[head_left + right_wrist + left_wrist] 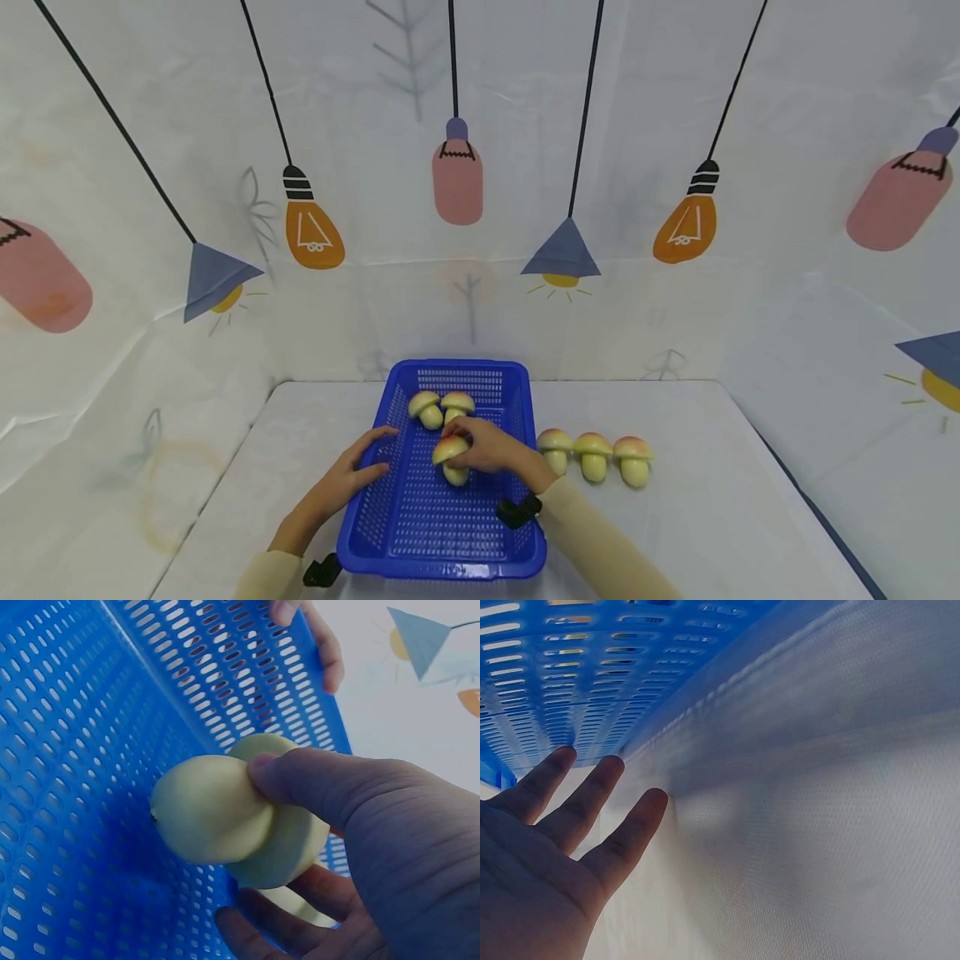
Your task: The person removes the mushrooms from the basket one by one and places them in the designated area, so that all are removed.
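My right hand (487,446) pinches a toy mushroom (452,474) with a pale stem and a yellow-and-red cap, inside the blue plastic basket (442,569). In the right wrist view, the thumb presses where the stem (210,810) meets the cap, with fingers on the far side. Two more mushrooms (426,410) (457,405) lie side by side toward the basket's far end. My left hand (347,475) is at the basket's left rim, thumb and a finger reaching over it. Seen from the left wrist, other straight fingers (626,840) extend outside the perforated wall.
Right of the basket, three similar mushrooms (556,451) (593,457) (633,461) stand in a row on the white table (720,517). Behind it hangs a pale backdrop (487,317) printed with lamps and bulbs.
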Demonstrator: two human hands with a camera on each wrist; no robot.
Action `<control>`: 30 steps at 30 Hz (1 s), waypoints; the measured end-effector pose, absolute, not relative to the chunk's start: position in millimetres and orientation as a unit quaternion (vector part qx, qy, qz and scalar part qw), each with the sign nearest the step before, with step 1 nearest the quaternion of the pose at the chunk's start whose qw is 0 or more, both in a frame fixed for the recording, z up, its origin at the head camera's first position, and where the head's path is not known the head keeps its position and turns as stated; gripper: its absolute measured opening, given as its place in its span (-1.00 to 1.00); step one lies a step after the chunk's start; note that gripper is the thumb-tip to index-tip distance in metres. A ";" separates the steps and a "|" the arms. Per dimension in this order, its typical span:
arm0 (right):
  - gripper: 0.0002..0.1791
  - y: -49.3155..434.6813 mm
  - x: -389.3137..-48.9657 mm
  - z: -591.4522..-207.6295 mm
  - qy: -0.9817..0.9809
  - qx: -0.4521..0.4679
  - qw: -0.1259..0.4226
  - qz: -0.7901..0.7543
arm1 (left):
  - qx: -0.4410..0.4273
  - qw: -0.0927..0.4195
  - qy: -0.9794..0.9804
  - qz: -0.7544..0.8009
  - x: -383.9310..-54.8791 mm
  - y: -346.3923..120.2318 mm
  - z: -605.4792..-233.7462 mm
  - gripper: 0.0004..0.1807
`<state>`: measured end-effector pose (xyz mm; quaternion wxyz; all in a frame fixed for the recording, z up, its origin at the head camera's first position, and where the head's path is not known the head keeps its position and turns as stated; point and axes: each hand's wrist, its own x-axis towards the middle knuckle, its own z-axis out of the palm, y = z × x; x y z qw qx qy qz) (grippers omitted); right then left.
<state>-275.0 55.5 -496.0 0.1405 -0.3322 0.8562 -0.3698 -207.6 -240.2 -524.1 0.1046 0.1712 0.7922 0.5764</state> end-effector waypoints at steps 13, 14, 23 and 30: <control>-0.52 57.4 -277.4 -495.2 0.827 -0.365 0.107 -0.413 | 0.163 0.109 0.794 0.575 -209.9 -239.5 -523.0 -0.37; -0.51 57.9 -277.1 -494.8 0.824 -0.368 0.105 -0.417 | 0.163 0.110 0.794 0.575 -209.3 -239.5 -523.2 -0.37; -0.49 58.4 -277.4 -495.4 0.813 -0.341 0.088 -0.464 | 0.170 0.105 0.788 0.583 -210.1 -240.0 -527.6 -0.39; -0.48 59.8 -269.5 -492.0 0.805 -0.317 0.070 -0.497 | 0.161 0.105 0.787 0.586 -210.6 -239.3 -526.9 -0.39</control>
